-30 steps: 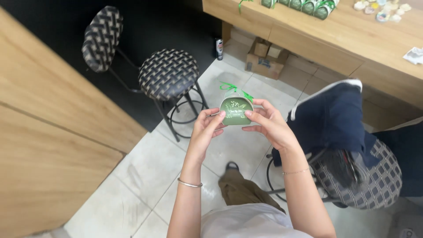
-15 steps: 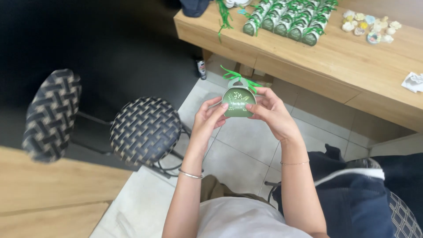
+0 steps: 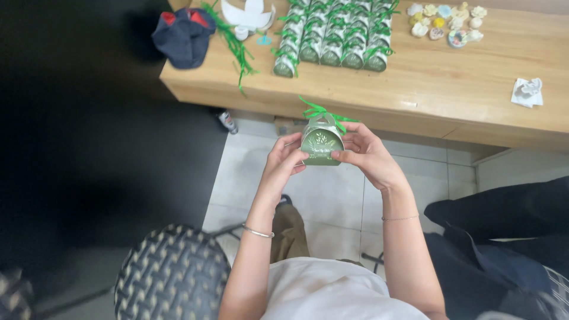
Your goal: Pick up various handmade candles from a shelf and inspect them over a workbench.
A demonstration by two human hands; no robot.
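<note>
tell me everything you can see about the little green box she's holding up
The green box is small, with an arched top that narrows to a handle, and looks like glossy card. Its front bears a pale leaf sprig and light lettering. A curly green ribbon is tied at the top. It is held upright above the tiled floor, before the wooden table's edge. The left hand grips its left side and the right hand its right side, fingertips on the front.

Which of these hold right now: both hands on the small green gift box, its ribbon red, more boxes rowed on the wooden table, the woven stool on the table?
1. Both hands, left hand and right hand, hold the small green gift box. True.
2. Its ribbon is red. False: green ribbon.
3. Matching green boxes stand in rows on the wooden table. True.
4. The woven stool sits on the table. False: it stands on the floor.
</note>
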